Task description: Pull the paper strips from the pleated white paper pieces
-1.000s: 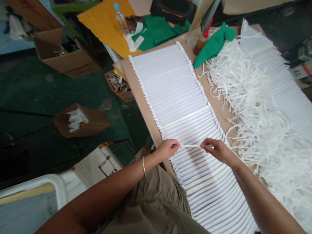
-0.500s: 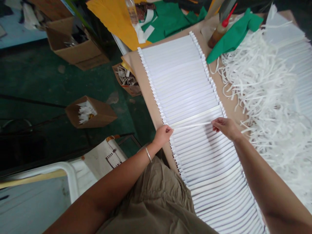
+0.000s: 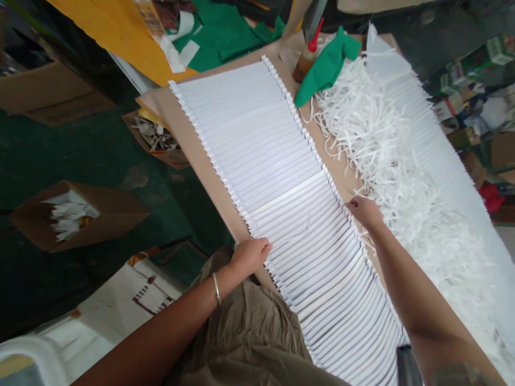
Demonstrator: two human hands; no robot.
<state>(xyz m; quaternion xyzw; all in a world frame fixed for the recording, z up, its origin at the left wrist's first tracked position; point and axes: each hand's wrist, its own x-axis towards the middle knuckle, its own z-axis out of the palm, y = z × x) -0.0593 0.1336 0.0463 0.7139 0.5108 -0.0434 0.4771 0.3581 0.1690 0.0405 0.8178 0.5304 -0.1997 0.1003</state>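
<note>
A long row of overlapping white paper sheets [image 3: 257, 134] lies fanned along a brown board [image 3: 183, 134]. My left hand [image 3: 251, 254] rests at the row's left edge with its fingers curled in; what it pinches, if anything, is hidden. My right hand [image 3: 364, 210] sits at the row's right edge, fingers bent down, touching the sheets beside a big pile of white paper strips [image 3: 394, 177]. One cream strip [image 3: 289, 193] lies across the row just beyond my hands.
A glue bottle with a red nozzle [image 3: 306, 56] and a green cloth [image 3: 328, 64] sit at the board's far end. A second fanned row of sheets [image 3: 438, 155] runs along the right. Cardboard boxes of scraps [image 3: 76, 214] [image 3: 155, 139] stand on the green floor at left.
My hands held a thin strip stretched across the row; now they have moved apart to the row's two edges and the strip no longer shows between them. The view has shifted.
</note>
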